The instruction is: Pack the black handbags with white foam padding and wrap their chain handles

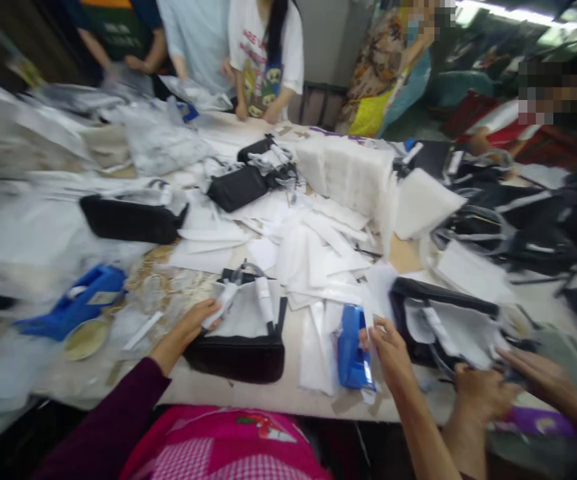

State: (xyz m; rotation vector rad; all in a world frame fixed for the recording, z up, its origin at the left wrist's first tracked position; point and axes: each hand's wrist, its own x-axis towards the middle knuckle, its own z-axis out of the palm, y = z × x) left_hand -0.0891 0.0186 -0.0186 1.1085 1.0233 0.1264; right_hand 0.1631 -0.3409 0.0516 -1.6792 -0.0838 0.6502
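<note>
My left hand (202, 323) is closed around the white-wrapped handle (226, 301) of a black handbag (241, 357). The bag stands at the front of the table, with pale padding in its open top and a second wrapped handle beside the first. To its right is a blue tape dispenser (349, 347). My right hand (387, 350) is at the dispenser's right side, its fingers pinched on what looks like a strip of tape; blur hides the strip's exact ends.
White foam sheets (318, 260) lie heaped in the middle. Another blue tape dispenser (81, 300) is at left. Black bags (131, 220) sit around the table. At right, a co-worker's hands (486, 393) work at another black bag (443, 293). Several people stand across the table.
</note>
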